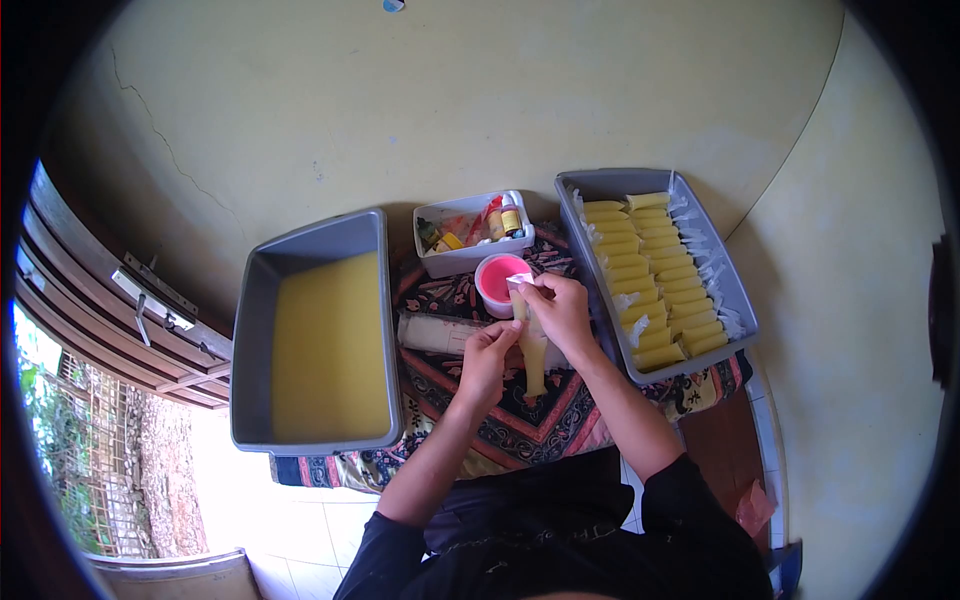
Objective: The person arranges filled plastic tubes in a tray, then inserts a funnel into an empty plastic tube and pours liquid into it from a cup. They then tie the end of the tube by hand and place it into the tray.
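Note:
A narrow clear plastic bag of yellow liquid hangs upright between my hands above the patterned cloth. My left hand is closed, its thumb and fingers pinching the bag's neck. Higher up, my right hand is closed on the bag's top end, where the plastic is bunched and whitish. Just behind my hands stands a white cup with a pink inside. Beside my left hand lies a clear plastic packet, partly hidden by that hand.
On the left sits a grey tub of yellow liquid. A second grey tub on the right holds rows of filled bags. A white box with small bottles stands at the back, near the wall. Patterned cloth covers the surface.

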### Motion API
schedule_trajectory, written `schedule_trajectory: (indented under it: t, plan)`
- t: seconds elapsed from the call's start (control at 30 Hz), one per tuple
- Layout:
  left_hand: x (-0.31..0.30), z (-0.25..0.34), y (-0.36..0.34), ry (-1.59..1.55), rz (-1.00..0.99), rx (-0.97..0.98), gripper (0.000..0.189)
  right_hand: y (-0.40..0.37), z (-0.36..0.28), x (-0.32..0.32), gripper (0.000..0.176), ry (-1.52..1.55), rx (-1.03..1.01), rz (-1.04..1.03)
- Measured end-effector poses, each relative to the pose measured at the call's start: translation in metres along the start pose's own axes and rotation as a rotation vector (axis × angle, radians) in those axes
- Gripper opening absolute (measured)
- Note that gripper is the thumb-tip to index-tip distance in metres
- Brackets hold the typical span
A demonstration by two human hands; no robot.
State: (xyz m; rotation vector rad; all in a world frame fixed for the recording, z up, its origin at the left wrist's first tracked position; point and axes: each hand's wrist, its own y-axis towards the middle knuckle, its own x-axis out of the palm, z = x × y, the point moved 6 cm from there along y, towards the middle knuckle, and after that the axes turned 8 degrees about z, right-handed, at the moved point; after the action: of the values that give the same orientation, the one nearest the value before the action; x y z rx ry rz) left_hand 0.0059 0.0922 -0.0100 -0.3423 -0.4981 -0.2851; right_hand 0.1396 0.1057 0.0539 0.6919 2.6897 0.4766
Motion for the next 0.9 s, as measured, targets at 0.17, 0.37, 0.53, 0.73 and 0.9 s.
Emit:
schedule_trajectory:
  t: [0.17,0.37,0.53,0.73,0.9]
  plan:
    - [0.0013,-0.0011,0.0003,-0.009,0.006,0.007,0.024,0.0002,0.0039,0.0014,0.02,-0.02,0.004,0.002]
    - [-0.0044,-0.0058,0.0013,0.038,-0.035,-0.062,0.022,-0.0002,0.0074,0.0017,0.02,-0.061,0.008,-0.007]
    - [-0.0001,-0.0037,-0.0015,-0.028,-0.023,-0.035,0.021,-0.001,0.009,0.0017,0.02,-0.049,0.054,-0.012]
    - [0.0011,-0.0025,-0.0038,-0.042,-0.045,-0.036,0.024,-0.0006,0.0096,0.0011,0.02,-0.066,0.013,0.002]
    - [-0.0012,-0.0029,-0.0023,-0.017,-0.035,-0.035,0.023,-0.0004,0.0098,0.0018,0.02,-0.073,0.001,0.005]
